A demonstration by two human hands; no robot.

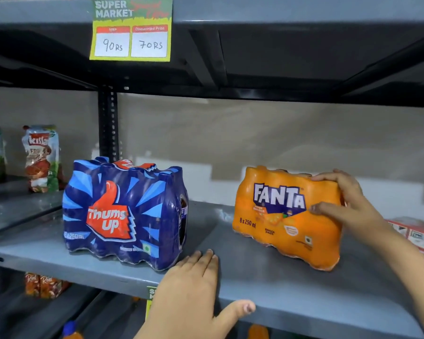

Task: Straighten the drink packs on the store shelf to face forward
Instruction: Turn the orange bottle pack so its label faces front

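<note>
Nearest, at 6 o'clock: left hand (194,289), palm down, fingers extended and together, thumb splayed toward 3 o'clock, gripping nothing. Fingertips over front edge of grey shelf (267,285); contact with shelf surface not certain. Fingertips just beside lower right corner of Thums Up pack (123,214); touching or not cannot be told.

At 9 o'clock from left hand, slightly farther: Thums Up pack, blue shrink-wrap, red thumb logo, standing upright on shelf. Printed front turned mostly toward viewer, angled a little so its right end panel shows.

At 3 o'clock of frame: right hand (345,204), forearm entering from 4 o'clock. Gripping right end of Fanta pack (287,216): fingers curled over top right corner, thumb pressed on orange front face beside logo. Fanta pack upright on shelf, front label toward viewer, skewed, right end nearer to shelf front than left end. Bare shelf between the two packs; packs well apart. Left hand clear of Fanta pack, at about 7 o'clock from it.

Beyond right wrist, at 3 o'clock: red-and-white cartons (419,236), partly hidden.

Farther, at 9 o'clock: snack pouches (41,157) upright on neighbouring shelf bay.

At 12 o'clock, on upper shelf edge: price tag (131,29), "SUPER MARKET", handwritten 90 Rs and 70 Rs.

At 7 o'clock, below shelf: orange packets (44,285), blurred.
</note>
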